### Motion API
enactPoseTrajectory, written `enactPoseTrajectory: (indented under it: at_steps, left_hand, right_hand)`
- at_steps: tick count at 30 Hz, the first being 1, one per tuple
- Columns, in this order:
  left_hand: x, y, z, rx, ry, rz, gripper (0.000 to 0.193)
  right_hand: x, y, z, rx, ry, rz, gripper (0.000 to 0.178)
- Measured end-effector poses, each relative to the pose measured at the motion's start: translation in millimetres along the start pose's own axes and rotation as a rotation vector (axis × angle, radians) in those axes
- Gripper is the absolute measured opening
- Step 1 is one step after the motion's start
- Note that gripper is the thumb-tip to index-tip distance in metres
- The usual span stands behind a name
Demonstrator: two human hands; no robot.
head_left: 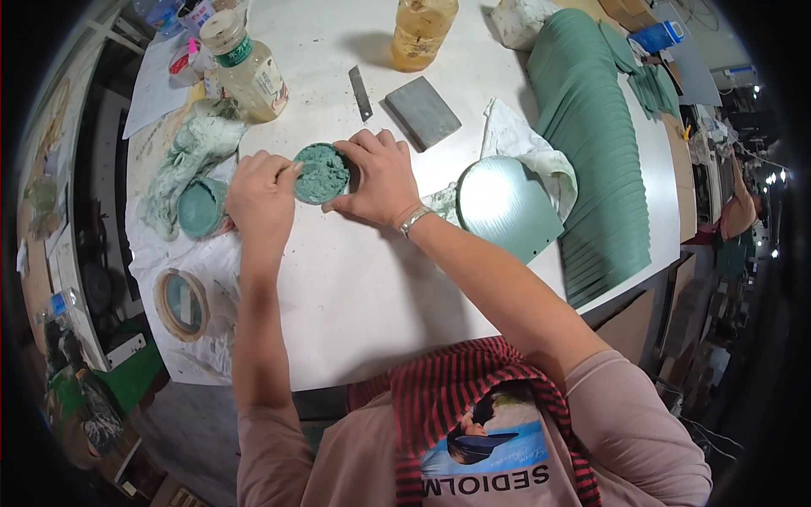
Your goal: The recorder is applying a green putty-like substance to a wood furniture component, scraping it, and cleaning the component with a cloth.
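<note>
Between my hands stands a round tub of crumbly green paste (321, 173) on the white table. My right hand (378, 179) is closed round the tub's right side, with thumb and fingers spread along its rim. At the opposite side, my left hand (260, 190) is closed, thumb and finger pressed together by the rim. Whatever that pinch holds, if anything, is hidden. Just left of the left hand sits a jar with a smooth green top (201, 208). Beyond the tub lie a grey rectangular block (424, 111) and a narrow metal blade (361, 93).
Green-stained cloth (190, 148) bunches beside a bottle (247, 72) at the far left. Nearer lies a tan ring (180, 306). A glossy green disc with one straight edge (505, 211) rests on cloth, beside overlapping green strips (587, 160). Another container holds amber liquid (422, 34).
</note>
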State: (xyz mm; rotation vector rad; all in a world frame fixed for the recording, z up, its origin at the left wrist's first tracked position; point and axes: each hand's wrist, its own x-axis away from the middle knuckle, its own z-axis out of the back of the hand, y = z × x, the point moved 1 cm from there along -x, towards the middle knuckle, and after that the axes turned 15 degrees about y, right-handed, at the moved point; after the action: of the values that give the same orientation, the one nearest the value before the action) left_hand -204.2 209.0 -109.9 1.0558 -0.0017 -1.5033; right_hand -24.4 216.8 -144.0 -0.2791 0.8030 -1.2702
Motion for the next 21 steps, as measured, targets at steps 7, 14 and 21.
enactPoseTrajectory:
  at_steps: [7, 14, 21]
  left_hand:
    - [-0.1, -4.9, -2.8, 0.032, -0.007, 0.031, 0.009]
    - [1.9, 4.2, 5.4, 0.035, -0.013, 0.022, 0.008]
    - [3.5, 10.1, 1.8, 0.035, -0.04, 0.067, 0.009]
  right_hand:
    - [-1.4, 0.2, -3.8, -0.036, 0.062, 0.054, 0.07]
    - [-1.3, 4.5, -1.2, -0.017, 0.029, 0.03, 0.076]
    - [-0.5, 3.8, 0.2, -0.024, 0.018, 0.015, 0.074]
